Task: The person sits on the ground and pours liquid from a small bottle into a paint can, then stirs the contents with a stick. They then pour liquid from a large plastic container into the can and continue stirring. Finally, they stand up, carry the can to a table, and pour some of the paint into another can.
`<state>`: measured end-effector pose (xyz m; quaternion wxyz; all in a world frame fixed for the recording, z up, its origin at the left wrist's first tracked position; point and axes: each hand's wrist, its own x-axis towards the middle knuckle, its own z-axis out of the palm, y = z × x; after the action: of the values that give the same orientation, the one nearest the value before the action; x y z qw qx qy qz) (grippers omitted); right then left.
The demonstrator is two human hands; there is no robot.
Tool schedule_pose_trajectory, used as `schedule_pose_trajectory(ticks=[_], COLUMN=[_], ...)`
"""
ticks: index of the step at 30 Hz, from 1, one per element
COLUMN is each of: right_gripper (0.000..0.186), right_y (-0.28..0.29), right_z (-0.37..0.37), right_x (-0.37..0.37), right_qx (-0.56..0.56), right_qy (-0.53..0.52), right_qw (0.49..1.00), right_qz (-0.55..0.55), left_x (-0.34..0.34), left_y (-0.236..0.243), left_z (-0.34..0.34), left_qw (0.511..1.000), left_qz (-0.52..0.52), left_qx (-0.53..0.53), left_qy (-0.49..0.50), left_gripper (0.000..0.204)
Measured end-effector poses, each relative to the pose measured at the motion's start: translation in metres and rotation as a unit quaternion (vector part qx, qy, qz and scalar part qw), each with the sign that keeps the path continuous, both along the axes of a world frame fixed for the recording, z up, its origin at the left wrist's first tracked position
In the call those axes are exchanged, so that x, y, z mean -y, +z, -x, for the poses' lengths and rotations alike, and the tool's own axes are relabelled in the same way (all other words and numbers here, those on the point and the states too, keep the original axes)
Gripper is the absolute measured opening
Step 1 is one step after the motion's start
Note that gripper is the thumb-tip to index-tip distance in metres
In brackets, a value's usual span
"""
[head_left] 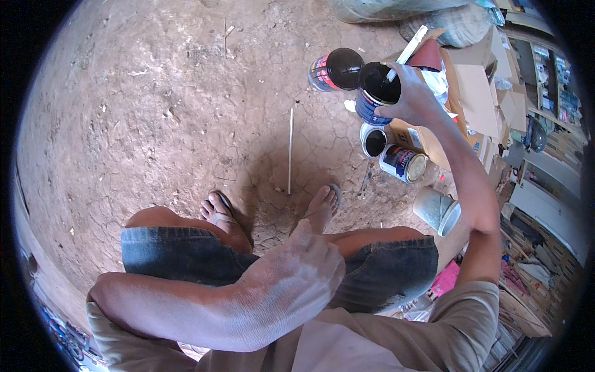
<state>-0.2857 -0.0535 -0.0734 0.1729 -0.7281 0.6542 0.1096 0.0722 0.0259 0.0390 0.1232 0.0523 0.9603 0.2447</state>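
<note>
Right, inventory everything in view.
Held can: one, blue, in right hand
Handle: one, white, in held can
Open can: one, red-blue, beside held can
Cup: one, white, near held can
Labelled can: one, dark, beside cup
Pail: one, grey, right side
Thin stick: one, white, on floor
Cardboard: several, brown, right side
Bundles: count unclear, greyish, top right
Shelf clutter: uncountable, mixed, far right
Sandals: two, greyish, on feet
Left hand: one, bare, over blue shorts
Right hand: one, bare, around held can
</note>
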Motion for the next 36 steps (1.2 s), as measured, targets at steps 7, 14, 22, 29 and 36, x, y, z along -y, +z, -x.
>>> schedule_pose_trajectory(ticks=[7, 14, 22, 29, 36], right_gripper=[0.100, 0.103, 0.098, 0.102, 0.104], right_y=[0.006, 0.003, -0.008, -0.005, 0.003], right_z=[-0.002, -0.013, -0.016, -0.013, -0.009], right_x=[0.004, 0.023, 0.037, 0.030, 0.003], right_qx=[-0.045, -0.092, -0.103, -0.087, -0.031], right_qy=[0.006, 0.006, 0.040, 0.028, 0.019], right_qw=[0.999, 0.989, 0.986, 0.989, 0.999], right_qz=[-0.013, -0.113, -0.128, -0.116, -0.041], left_x=[-0.003, -0.004, -0.004, -0.006, -0.006], left_y=[-0.001, 0.001, 0.000, -0.002, -0.003], left_z=[-0.001, 0.000, -0.002, -0.003, -0.003], left_qw=[1.000, 1.000, 1.000, 1.000, 1.000], left_qz=[0.002, -0.018, -0.010, -0.006, -0.011], left_qx=[-0.001, 0.004, 0.004, -0.005, -0.005], left_qy=[0.003, 0.004, -0.006, 0.000, -0.005], left_gripper=[0.037, 0.037, 0.039, 0.039, 0.038])
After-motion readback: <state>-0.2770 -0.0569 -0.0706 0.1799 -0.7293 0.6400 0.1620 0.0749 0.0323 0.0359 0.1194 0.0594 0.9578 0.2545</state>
